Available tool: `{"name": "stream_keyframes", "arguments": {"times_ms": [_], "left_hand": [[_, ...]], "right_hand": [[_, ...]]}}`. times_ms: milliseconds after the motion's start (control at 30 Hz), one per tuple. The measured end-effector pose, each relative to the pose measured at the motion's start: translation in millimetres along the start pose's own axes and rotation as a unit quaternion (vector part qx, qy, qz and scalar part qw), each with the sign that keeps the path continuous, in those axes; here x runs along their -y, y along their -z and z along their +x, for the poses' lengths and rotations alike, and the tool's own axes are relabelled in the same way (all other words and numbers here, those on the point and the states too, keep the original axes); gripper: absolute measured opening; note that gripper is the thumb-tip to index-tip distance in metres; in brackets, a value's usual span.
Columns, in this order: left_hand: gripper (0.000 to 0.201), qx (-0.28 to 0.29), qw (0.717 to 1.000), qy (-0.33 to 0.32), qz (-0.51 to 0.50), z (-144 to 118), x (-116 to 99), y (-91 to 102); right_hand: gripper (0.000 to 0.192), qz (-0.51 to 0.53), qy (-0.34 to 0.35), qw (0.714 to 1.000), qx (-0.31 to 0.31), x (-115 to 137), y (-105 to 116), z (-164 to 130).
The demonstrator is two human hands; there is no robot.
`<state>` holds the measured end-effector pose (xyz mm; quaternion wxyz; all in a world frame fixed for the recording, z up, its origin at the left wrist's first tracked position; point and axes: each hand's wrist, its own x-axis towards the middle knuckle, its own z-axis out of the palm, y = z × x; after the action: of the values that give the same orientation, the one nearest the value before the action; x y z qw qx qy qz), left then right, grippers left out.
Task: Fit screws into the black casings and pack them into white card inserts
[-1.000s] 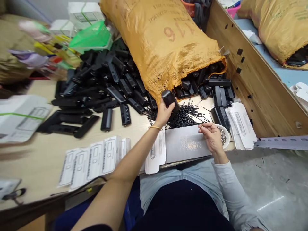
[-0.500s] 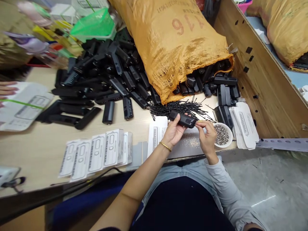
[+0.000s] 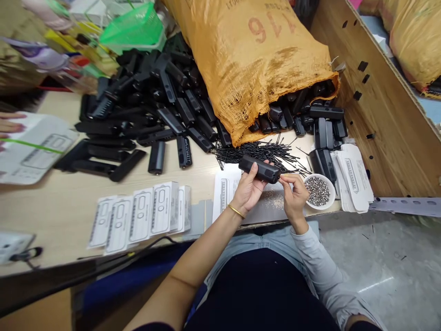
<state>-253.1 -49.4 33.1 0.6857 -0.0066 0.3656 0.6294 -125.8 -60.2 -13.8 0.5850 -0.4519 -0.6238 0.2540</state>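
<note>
At the centre of the frame, the left hand [image 3: 248, 194] is closed around a black case [image 3: 260, 170], thumb on top and fingers beneath. The right hand [image 3: 294, 193] has its thumb and forefinger pressed together at the case's right end; whether they pinch some small part there, we cannot tell.

We note that the case is elongated, with rounded edges and a dull sheen, tilted slightly down toward the right. It is held above a grey sheet [image 3: 263, 215] strewn with pale specks [image 3: 274, 201]. Just beside the right hand we find a white bowl [image 3: 320, 207] of small metal pieces [image 3: 317, 189]; just behind the case lie thin black strips [image 3: 253, 151] on the worktop [image 3: 206, 181].

Farther out, we see printed white boxes [image 3: 141, 216] at lower left, heaped black cases [image 3: 138, 105] at upper left, and an open orange sack [image 3: 258, 69] at top centre.
</note>
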Motion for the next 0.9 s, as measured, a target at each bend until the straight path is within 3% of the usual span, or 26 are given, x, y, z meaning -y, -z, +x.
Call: {"name": "stream_keyframes", "arguments": {"times_ms": [67, 133, 167, 233, 300, 367, 467, 533, 600, 667, 733, 800, 833, 900], "left_hand": [[0.015, 0.016, 1.000, -0.003, 0.004, -7.2, -4.1, 1.9], [0.023, 0.092, 0.989, -0.091, 0.068, -15.4, -6.1, 9.3], [0.031, 0.147, 0.968, -0.153, 0.137, -17.8, -4.6, 14.7], [0.040, 0.231, 0.885, -0.231, 0.333, -15.4, 4.6, 25.2], [0.038, 0.203, 0.812, -0.211, 0.506, -2.2, 18.2, 29.5], [0.042, 0.117, 0.781, -0.197, 0.581, 16.8, 27.2, 24.8], [0.063, 0.106, 0.748, -0.194, 0.626, 34.4, 19.6, 16.0], [0.084, 0.130, 0.701, -0.209, 0.669, 28.6, 3.3, 25.1], [0.089, 0.118, 0.638, -0.261, 0.715, 10.4, -14.3, 51.5], [0.086, 0.057, 0.579, -0.303, 0.754, -10.9, -27.5, 88.7], [0.091, -0.026, 0.541, -0.275, 0.794, -25.7, -34.2, 124.9], [0.099, -0.083, 0.538, -0.220, 0.809, -30.4, -36.2, 149.7], [0.104, -0.096, 0.543, -0.206, 0.809, -29.7, -36.7, 156.1], [0.112, -0.098, 0.557, -0.222, 0.794, -26.2, -38.9, 157.4]], "right_hand": [[0.010, 0.028, -0.010, 0.999, -0.015, -2.7, 0.0, -6.5], [0.014, 0.023, -0.031, 0.999, -0.004, -6.6, 6.9, -9.0], [0.015, 0.016, -0.046, 0.999, -0.013, -8.9, 12.6, -8.3], [0.015, 0.002, -0.076, 0.995, -0.066, -13.0, 25.9, -3.3], [0.016, -0.018, -0.088, 0.990, -0.106, -14.5, 37.5, 4.9], [0.016, -0.050, -0.074, 0.992, -0.088, -10.9, 44.2, 14.4], [0.016, -0.099, -0.053, 0.994, 0.011, 1.3, 40.0, 27.6], [0.015, -0.117, -0.048, 0.985, 0.119, 8.0, 25.2, 33.2], [0.013, -0.132, -0.032, 0.963, 0.234, 10.1, 0.1, 34.6], [0.013, -0.153, -0.002, 0.930, 0.333, 7.9, -32.8, 32.8], [0.028, -0.193, 0.031, 0.883, 0.426, 4.0, -67.9, 30.8], [0.050, -0.265, 0.032, 0.829, 0.491, 0.8, -97.1, 32.4], [0.052, -0.300, 0.019, 0.806, 0.510, 0.1, -107.3, 35.4], [0.033, -0.334, -0.004, 0.773, 0.539, 0.6, -116.4, 45.9]]}}
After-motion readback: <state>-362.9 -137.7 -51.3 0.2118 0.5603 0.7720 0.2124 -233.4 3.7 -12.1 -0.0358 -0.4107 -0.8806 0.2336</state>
